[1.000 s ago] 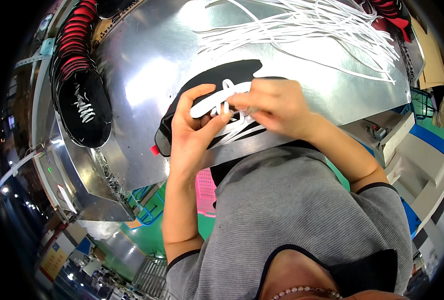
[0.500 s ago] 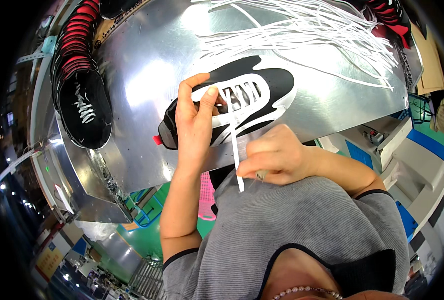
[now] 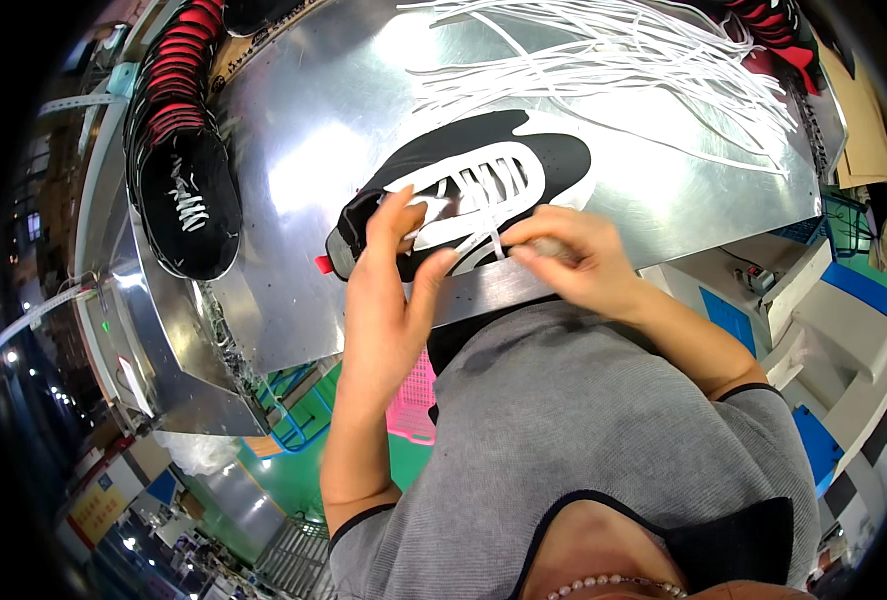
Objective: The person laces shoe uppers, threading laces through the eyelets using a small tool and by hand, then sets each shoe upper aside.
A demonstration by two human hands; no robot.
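A black and white shoe upper lies on the metal table, its red heel tab to the left. White lace crosses several of its eyelets and trails over the near side. My left hand rests at the collar, fingers bent over the white eyelet edge and thumb spread apart from them. Close to the lace, my right hand is closed around a small brownish-grey object, blurred and mostly hidden; the lace reaches its fingertips, but whether they pinch it I cannot tell.
Loose white laces are heaped at the far right of the metal table. A long row of nested black and red shoe uppers runs along the left. Below the table stands a pink basket.
My right hand has moved up to the shoe's near side. My left thumb has come off the eyelet edge and dropped lower. The hanging lace end no longer shows.
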